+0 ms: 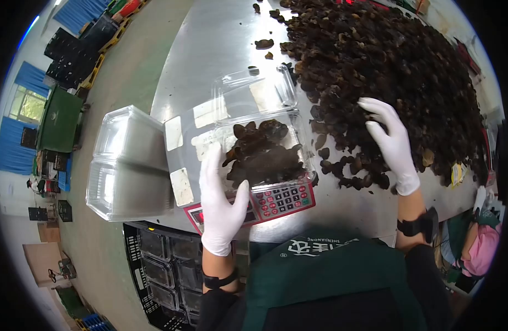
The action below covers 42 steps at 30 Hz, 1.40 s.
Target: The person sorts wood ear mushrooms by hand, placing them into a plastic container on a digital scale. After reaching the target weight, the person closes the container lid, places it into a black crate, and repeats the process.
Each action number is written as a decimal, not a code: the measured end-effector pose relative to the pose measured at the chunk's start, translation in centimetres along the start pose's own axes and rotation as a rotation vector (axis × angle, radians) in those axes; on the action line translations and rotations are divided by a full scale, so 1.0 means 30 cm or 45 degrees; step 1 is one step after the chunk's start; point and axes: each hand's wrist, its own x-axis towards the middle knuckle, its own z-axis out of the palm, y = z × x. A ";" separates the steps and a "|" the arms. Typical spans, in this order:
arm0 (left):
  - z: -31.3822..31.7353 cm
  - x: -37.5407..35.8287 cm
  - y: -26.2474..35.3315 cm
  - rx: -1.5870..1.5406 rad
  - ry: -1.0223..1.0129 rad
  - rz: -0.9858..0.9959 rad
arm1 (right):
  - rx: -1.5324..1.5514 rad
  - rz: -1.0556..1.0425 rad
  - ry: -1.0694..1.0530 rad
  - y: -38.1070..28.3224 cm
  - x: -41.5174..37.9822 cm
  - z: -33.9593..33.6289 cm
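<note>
On a digital scale (284,201) with a red keypad stands a clear plastic clamshell box (304,124), its lid (289,88) folded back away from me. Dark wood ear mushrooms (265,160) lie inside it. My left hand (219,212), in a white glove, rests against the box's near left side, thumb and fingers apart. It partly covers the scale's display. To the right, my white-gloved right hand (393,140) is held at the near edge of a large mushroom pile (369,60). Its thumb and fingers are spread, with no mushroom visible between them.
Nested clear boxes (130,165) stand left of the scale on the metal table (190,60). Below the table edge is a black crate (135,259) with several filled boxes (160,273). Another person in pink (480,248) is at the far right.
</note>
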 end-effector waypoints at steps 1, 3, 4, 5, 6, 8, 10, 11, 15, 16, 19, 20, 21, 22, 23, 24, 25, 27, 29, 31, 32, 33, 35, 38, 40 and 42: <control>-0.005 0.006 0.004 0.018 0.000 0.030 | -0.251 -0.020 0.095 0.081 -0.055 -0.067; -0.014 0.030 0.017 0.066 -0.017 0.104 | -0.640 0.063 0.274 0.232 -0.191 -0.194; -0.016 0.049 0.034 0.071 -0.023 0.141 | -0.763 0.167 0.339 0.281 -0.265 -0.249; -0.014 0.069 0.049 0.079 -0.029 0.181 | -0.854 0.231 0.339 0.341 -0.341 -0.309; -0.007 0.088 0.057 0.107 -0.036 0.220 | -0.866 0.311 0.347 0.386 -0.409 -0.349; 0.015 0.110 0.098 0.059 -0.079 0.170 | -0.805 0.356 0.316 0.466 -0.512 -0.397; 0.060 0.143 0.142 0.189 -0.202 0.236 | -0.839 0.445 0.231 0.478 -0.577 -0.380; 0.080 0.146 0.157 0.347 -0.293 0.297 | -0.766 0.441 0.280 0.467 -0.598 -0.346; 0.124 0.137 0.141 0.517 -0.327 0.267 | -0.636 0.237 0.248 0.377 -0.532 -0.220; 0.131 0.135 0.144 0.530 -0.316 0.239 | -0.613 0.187 0.238 0.384 -0.501 -0.199; 0.149 0.124 0.125 0.585 -0.228 0.246 | -0.689 0.097 0.222 0.386 -0.383 -0.167; 0.151 0.123 0.132 0.581 -0.228 0.213 | -0.659 0.079 0.197 0.391 -0.338 -0.163; 0.155 0.121 0.137 0.591 -0.233 0.217 | -0.718 0.050 0.196 0.401 -0.301 -0.153; 0.160 0.118 0.139 0.564 -0.200 0.175 | -0.741 -0.009 0.177 0.409 -0.263 -0.150; 0.164 0.114 0.141 0.536 -0.166 0.133 | -0.763 -0.070 0.157 0.416 -0.233 -0.150; 0.167 0.109 0.143 0.546 -0.166 0.133 | -0.765 -0.094 0.069 0.428 -0.218 -0.150; 0.169 0.105 0.144 0.561 -0.141 0.157 | -0.767 -0.118 -0.018 0.441 -0.207 -0.147; 0.165 0.102 0.142 0.577 -0.116 0.186 | -0.828 -0.276 0.099 0.480 -0.217 -0.141; 0.159 0.092 0.139 0.571 -0.087 0.198 | -0.837 -0.300 0.233 0.538 -0.253 -0.128; 0.153 0.086 0.153 0.529 -0.064 0.189 | -0.486 -0.134 0.430 0.546 -0.237 -0.137; 0.149 0.084 0.160 0.483 -0.041 0.185 | -0.305 -0.001 0.465 0.532 -0.219 -0.150; 0.144 0.082 0.166 0.482 -0.040 0.186 | -0.123 0.133 0.498 0.511 -0.196 -0.168; 0.128 0.073 0.168 0.335 0.029 0.131 | 0.208 0.528 0.330 0.445 -0.158 -0.227; 0.082 0.060 0.136 0.282 0.107 0.127 | 0.564 0.580 0.301 0.382 -0.125 -0.257; 0.046 0.044 0.116 0.379 0.181 0.108 | 0.574 0.596 0.264 0.371 -0.112 -0.264; 0.010 0.027 0.097 0.388 0.218 0.095 | 0.326 0.601 0.206 0.350 -0.119 -0.262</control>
